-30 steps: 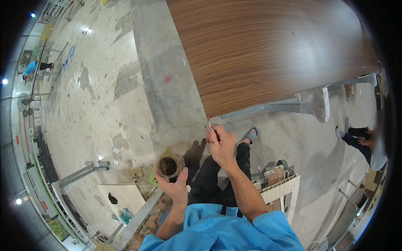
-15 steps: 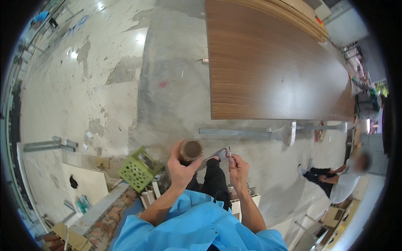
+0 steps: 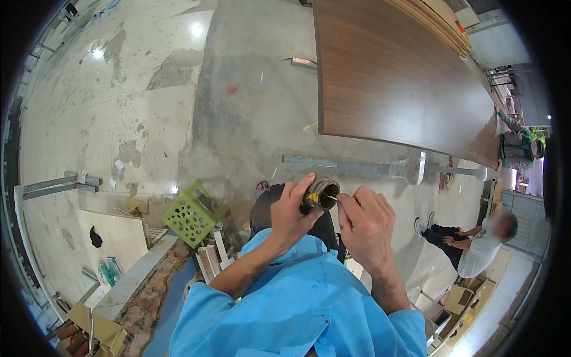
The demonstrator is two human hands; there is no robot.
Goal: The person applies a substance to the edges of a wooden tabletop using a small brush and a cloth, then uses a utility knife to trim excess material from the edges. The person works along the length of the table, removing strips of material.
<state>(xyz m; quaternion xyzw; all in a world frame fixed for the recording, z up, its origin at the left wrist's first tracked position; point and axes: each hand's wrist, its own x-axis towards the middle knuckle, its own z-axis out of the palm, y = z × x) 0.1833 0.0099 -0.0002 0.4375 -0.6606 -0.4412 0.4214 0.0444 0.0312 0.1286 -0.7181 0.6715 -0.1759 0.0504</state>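
Note:
My left hand (image 3: 290, 213) grips a round, brownish jar (image 3: 325, 183) with a yellow patch on its side. The jar is tilted, its open mouth facing right and towards me, and its inside looks dark. A thin, pale stick-like tool (image 3: 331, 196) is pinched in the fingers of my right hand (image 3: 370, 223). Its visible end reaches into the jar's mouth; I cannot make out the tip. Both hands are close together in front of my blue shirt.
Ahead to the right lies a large brown wood-grain panel (image 3: 404, 83). A metal bar (image 3: 345, 165) runs below its near edge. To my left stand a green perforated crate (image 3: 189, 215) and a brick ledge (image 3: 143, 309). A seated person (image 3: 473, 250) is at the right; another person (image 3: 516, 149) stands by the panel's far end.
The jar has moved right and tipped towards my right hand. My right hand has come up to it, bringing the stick-like tool into its mouth. The view has shifted slightly.

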